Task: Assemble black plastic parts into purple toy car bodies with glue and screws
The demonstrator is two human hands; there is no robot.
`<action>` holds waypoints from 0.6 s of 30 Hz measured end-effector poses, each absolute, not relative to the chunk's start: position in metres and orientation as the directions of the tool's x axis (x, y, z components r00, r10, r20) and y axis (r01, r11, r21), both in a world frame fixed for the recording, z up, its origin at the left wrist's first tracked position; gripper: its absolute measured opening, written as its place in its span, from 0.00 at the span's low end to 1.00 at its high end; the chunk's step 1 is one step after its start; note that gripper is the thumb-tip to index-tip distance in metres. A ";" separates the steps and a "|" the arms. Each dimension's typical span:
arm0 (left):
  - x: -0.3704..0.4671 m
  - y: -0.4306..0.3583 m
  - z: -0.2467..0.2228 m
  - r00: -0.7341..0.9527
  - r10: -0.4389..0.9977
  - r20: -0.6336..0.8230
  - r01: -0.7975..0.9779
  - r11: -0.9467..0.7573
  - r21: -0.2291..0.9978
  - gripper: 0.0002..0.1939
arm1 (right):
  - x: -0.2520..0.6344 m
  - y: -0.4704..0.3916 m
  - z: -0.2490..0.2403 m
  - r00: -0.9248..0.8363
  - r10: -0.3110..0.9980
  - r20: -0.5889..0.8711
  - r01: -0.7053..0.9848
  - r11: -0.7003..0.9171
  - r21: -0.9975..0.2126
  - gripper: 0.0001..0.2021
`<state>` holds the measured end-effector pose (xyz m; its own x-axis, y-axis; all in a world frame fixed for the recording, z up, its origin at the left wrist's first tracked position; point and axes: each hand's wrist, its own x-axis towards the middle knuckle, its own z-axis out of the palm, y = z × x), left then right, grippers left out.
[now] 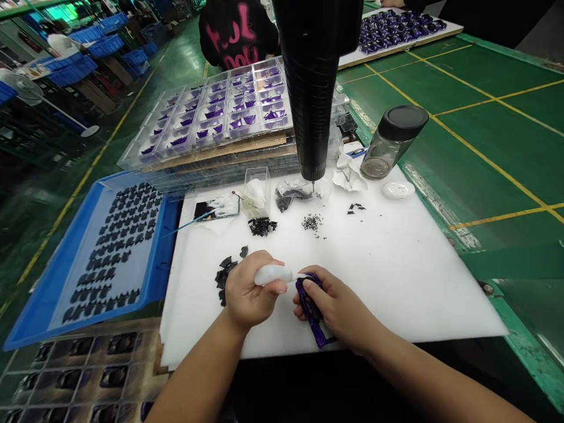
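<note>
My left hand (253, 294) is closed around a small white squeeze bottle (273, 274), tipped sideways with its thin nozzle pointing right. The nozzle's end is at the upper edge of a shiny purple model car body (314, 320); I cannot tell if it touches. My right hand (337, 299) grips that body, thumb on top and fingers underneath. Dark parts show inside the body, partly covered by the thumb. Just left of my left hand lie loose black plastic parts (224, 270). Both hands are above the front of a white foam board (396, 282).
An electric screwdriver (311, 88) hangs over the board, above tiny screws (312, 221). Black pieces (262, 226) lie further left. A lidded jar (392, 144) stands back right. Clear compartment trays (211, 117) are stacked behind; a blue tray (163, 252) sits left. A person (238, 32) is beyond.
</note>
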<state>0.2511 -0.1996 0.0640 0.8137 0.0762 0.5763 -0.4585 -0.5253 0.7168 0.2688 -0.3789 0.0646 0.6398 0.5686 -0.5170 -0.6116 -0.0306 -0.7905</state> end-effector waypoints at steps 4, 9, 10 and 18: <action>0.251 -0.200 0.064 0.816 0.067 0.574 -0.470 -0.501 0.727 0.17 | 0.268 -0.379 0.065 0.644 0.568 -0.512 -0.605 -0.032 -0.796 0.09; 0.250 -0.200 0.065 0.813 0.050 0.580 -0.478 -0.512 0.714 0.17 | 0.269 -0.379 0.067 0.643 0.564 -0.519 -0.608 -0.036 -0.793 0.09; 0.250 -0.200 0.065 0.812 0.050 0.582 -0.478 -0.516 0.711 0.17 | 0.269 -0.379 0.067 0.643 0.563 -0.519 -0.608 -0.037 -0.793 0.09; 0.251 -0.198 0.063 0.815 0.043 0.577 -0.483 -0.499 0.720 0.17 | 0.269 -0.379 0.066 0.648 0.564 -0.512 -0.596 -0.044 -0.802 0.09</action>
<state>0.2506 -0.1983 0.0633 0.8153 0.0432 0.5774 -0.4831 -0.4989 0.7195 0.2691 -0.3790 0.0665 0.6481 0.5639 -0.5118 -0.5955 -0.0437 -0.8022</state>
